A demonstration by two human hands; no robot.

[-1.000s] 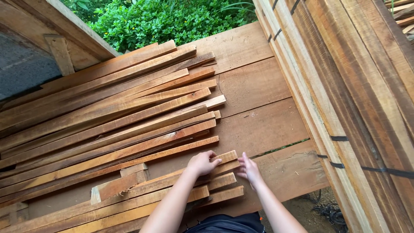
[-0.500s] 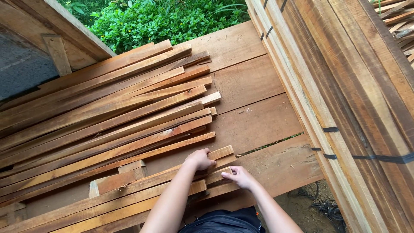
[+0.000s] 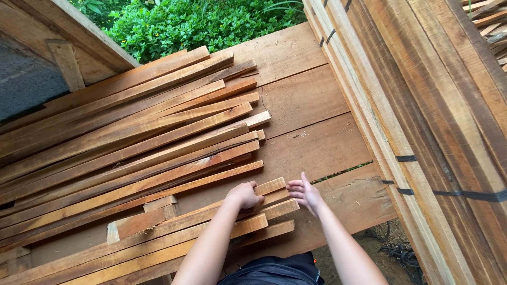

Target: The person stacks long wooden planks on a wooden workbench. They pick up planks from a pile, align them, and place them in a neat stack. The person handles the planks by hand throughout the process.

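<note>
Here, left hand curled onto wooden slat; right hand open against its end

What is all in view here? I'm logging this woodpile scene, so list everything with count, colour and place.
near slats: several, light brown, closest stack, ends under the hands
far slats: many, reddish brown, larger pile behind, lying slantwise
short block: one, pale brown, between the two piles
wide planks: several, brown, flat base beneath the slats
banded boards: tall bundle, brown with dark straps, right side
bushes: green, top edge
wooden frame: brown, top left
left hand: curled on a near slat's end
right hand: fingers spread, at the slat ends
</note>
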